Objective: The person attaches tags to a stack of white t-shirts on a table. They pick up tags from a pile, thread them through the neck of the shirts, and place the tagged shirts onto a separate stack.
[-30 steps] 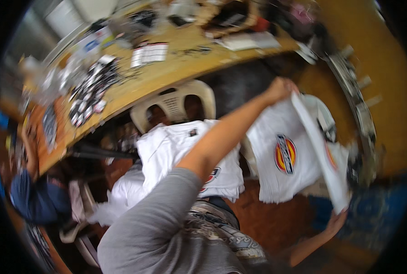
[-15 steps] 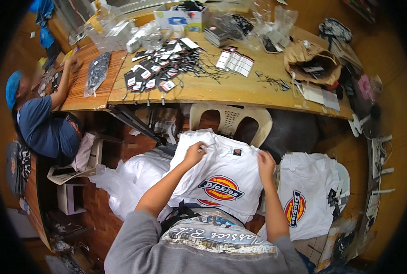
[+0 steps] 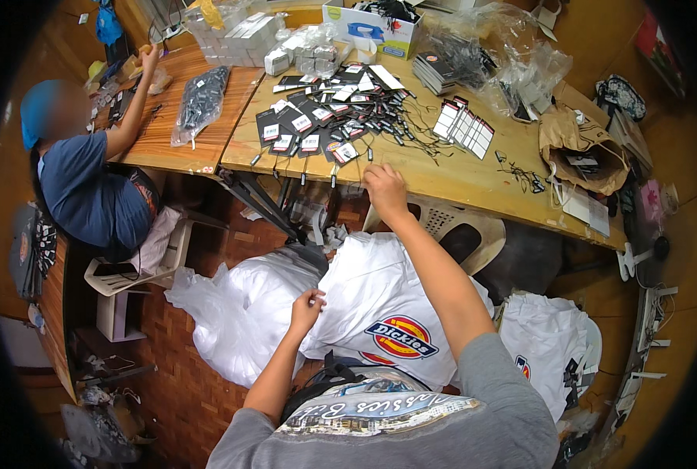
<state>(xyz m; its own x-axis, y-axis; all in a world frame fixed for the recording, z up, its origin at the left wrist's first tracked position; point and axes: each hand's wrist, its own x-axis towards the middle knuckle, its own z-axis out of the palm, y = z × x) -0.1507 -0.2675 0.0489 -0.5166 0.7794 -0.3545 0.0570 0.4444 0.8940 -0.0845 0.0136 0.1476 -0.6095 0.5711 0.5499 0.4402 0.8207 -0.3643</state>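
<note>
A white T-shirt (image 3: 380,293) with a red, yellow and blue print lies across my lap. My left hand (image 3: 308,306) pinches its left edge. My right hand (image 3: 385,190) reaches forward to the near edge of the wooden table (image 3: 473,184), fingers curled beside black hang tags (image 3: 317,129) with strings; whether it holds one is hidden. A pale plastic chair (image 3: 450,223) stands between me and the table.
A seated person in a blue shirt and cap (image 3: 83,184) works at the table's left end. A full white plastic bag (image 3: 239,313) sits at my left. More white shirts (image 3: 548,344) pile at my right. Boxes, clear bags and a brown paper bag (image 3: 583,148) crowd the table.
One second ago my right hand held a shirt up at the right. Then both hands lay on the shirt in my lap. Now the right hand has reached out to the table edge.
</note>
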